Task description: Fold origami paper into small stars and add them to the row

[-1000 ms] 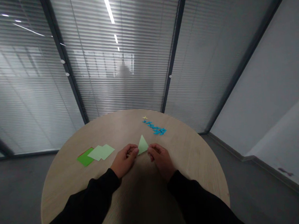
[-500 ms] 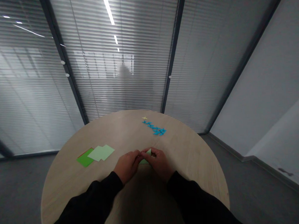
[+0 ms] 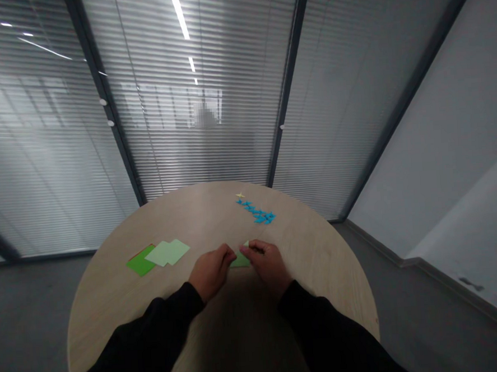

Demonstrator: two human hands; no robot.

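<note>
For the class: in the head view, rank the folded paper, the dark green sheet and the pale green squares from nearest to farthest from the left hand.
From the left hand:
1. folded paper, just to its right
2. pale green squares, on the table to its left
3. dark green sheet, beyond the squares, farther left

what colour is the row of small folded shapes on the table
The row is bright blue, clearest in the head view.

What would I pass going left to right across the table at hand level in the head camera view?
Green paper sheet, pale green paper squares, left hand, folded pale green paper, right hand
</note>
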